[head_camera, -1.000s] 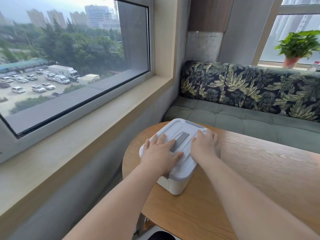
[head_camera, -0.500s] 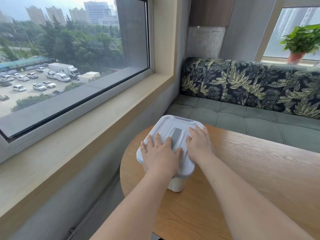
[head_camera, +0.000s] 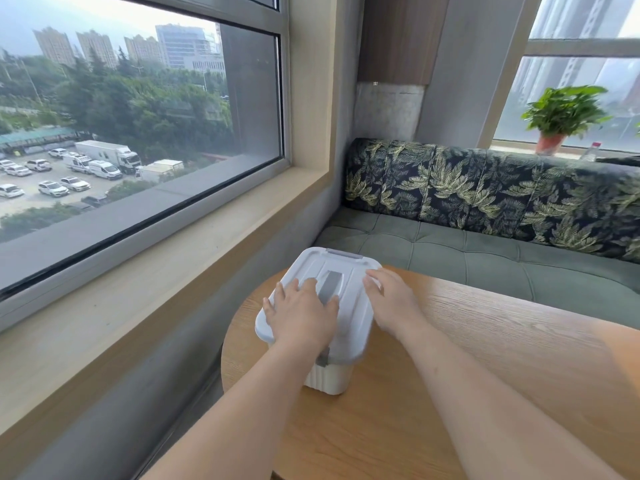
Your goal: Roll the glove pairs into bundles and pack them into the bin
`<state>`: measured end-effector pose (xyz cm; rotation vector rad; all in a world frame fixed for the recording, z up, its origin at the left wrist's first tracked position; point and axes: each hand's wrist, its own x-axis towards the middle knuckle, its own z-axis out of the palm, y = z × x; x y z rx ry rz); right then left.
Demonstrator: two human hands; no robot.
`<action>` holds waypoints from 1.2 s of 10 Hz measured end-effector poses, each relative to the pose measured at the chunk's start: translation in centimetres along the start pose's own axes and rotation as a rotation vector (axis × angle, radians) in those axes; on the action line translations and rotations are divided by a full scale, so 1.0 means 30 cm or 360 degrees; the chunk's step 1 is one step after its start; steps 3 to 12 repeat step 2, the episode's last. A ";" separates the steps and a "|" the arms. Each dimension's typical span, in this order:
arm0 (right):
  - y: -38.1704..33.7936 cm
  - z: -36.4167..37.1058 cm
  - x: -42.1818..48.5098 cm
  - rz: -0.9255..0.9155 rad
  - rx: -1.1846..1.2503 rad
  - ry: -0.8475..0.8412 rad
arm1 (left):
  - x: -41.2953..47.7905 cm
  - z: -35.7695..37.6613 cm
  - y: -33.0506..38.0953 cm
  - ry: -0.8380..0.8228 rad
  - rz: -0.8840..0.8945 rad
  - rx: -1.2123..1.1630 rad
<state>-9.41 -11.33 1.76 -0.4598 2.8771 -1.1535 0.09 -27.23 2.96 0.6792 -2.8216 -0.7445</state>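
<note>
White lid (head_camera: 351, 306) on bin (head_camera: 327, 377) | left hand (head_camera: 301, 317) flat atop — right hand (head_camera: 394, 301) flat at edge | nothing gripped

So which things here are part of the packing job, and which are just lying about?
Job: bin, its lid, left hand and right hand, both touching the lid. No gloves show.
Lying about: potted plant, bottle, sofa, table under the bin.

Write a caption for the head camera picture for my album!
The left hand and right hand rest on the bin lid, atop a wooden table.
</note>
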 end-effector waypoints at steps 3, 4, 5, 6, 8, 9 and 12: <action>-0.023 -0.203 -0.056 0.0061 0.0141 0.0121 | 0.009 -0.088 0.147 -0.0066 0.0155 -0.0672; -0.023 -0.203 -0.056 0.0061 0.0141 0.0121 | 0.009 -0.088 0.147 -0.0066 0.0155 -0.0672; -0.023 -0.203 -0.056 0.0061 0.0141 0.0121 | 0.009 -0.088 0.147 -0.0066 0.0155 -0.0672; -0.023 -0.203 -0.056 0.0061 0.0141 0.0121 | 0.009 -0.088 0.147 -0.0066 0.0155 -0.0672; -0.023 -0.203 -0.056 0.0061 0.0141 0.0121 | 0.009 -0.088 0.147 -0.0066 0.0155 -0.0672; -0.023 -0.203 -0.056 0.0061 0.0141 0.0121 | 0.009 -0.088 0.147 -0.0066 0.0155 -0.0672; -0.023 -0.203 -0.056 0.0061 0.0141 0.0121 | 0.009 -0.088 0.147 -0.0066 0.0155 -0.0672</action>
